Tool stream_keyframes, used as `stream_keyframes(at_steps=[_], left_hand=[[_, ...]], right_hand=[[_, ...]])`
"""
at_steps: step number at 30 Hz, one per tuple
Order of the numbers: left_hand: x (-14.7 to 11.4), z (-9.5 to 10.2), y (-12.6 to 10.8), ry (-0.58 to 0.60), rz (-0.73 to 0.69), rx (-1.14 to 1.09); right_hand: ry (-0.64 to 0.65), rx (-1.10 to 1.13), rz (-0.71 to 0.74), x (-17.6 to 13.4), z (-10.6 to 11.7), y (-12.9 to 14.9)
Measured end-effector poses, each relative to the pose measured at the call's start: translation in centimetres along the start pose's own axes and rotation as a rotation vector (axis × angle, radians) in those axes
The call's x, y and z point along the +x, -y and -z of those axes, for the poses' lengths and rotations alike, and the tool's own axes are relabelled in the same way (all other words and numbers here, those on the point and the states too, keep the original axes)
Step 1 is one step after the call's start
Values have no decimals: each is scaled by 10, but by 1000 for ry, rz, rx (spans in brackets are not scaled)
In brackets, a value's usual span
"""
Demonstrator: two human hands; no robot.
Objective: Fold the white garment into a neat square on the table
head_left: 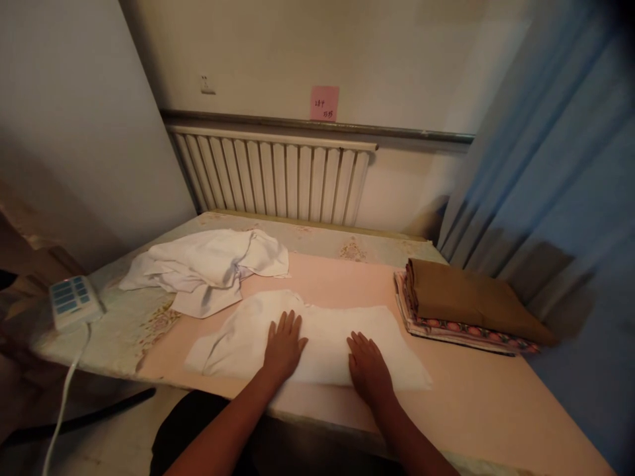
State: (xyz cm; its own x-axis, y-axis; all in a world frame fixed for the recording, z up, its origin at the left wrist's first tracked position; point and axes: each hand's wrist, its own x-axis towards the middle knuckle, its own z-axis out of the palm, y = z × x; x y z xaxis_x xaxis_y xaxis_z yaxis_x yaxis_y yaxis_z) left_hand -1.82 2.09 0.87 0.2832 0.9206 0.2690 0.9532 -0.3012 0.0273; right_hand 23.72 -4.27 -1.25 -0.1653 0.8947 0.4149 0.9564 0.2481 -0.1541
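Both hands lie flat, palms down and fingers spread, gripping nothing. The left hand and the right hand press side by side on a flat white cloth garment spread on the pink padded bench. It looks like the smoothing stage of a fold; the next move seems to call for taking hold of an edge. Beyond the left hand lies a crumpled white cloth heap; past the right hand, a folded brown cloth stack.
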Motion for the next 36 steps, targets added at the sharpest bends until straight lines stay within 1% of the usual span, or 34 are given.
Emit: stream_keyframes(at_steps=[3,6,13,16,19,21,23,25,28,31,36], left_hand=[[-3,-8,-10,13,-60,-31],[-5,-13,-11,7,-72,-44],[-6,-13,-10,-32,-79,-39],[-6,-13,-11,-39,-84,-33],[-7,-14,-10,-50,-96,-32],[-7,-14,-10,-55,-96,-29],[-6,-14,-10,-51,-91,-24],[-6,-14,-10,-42,-86,-22],[-5,-13,-10,-30,-83,-22],[-5,-12,-10,-14,-84,-18],[-6,-10,-11,-4,-77,-21]], right_hand=[[-3,-5,-1,0,-1,-1],[-8,-9,-2,0,-2,-1],[-23,-5,3,-1,-3,-1],[-26,4,3,-1,-7,-4],[-41,12,-51,2,-15,-4],[-60,15,-83,7,-18,2],[-67,29,-53,13,-20,14],[-48,44,25,18,-19,25],[6,26,103,21,-16,30],[52,-20,88,18,-11,13],[71,-108,-26,8,-1,-33]])
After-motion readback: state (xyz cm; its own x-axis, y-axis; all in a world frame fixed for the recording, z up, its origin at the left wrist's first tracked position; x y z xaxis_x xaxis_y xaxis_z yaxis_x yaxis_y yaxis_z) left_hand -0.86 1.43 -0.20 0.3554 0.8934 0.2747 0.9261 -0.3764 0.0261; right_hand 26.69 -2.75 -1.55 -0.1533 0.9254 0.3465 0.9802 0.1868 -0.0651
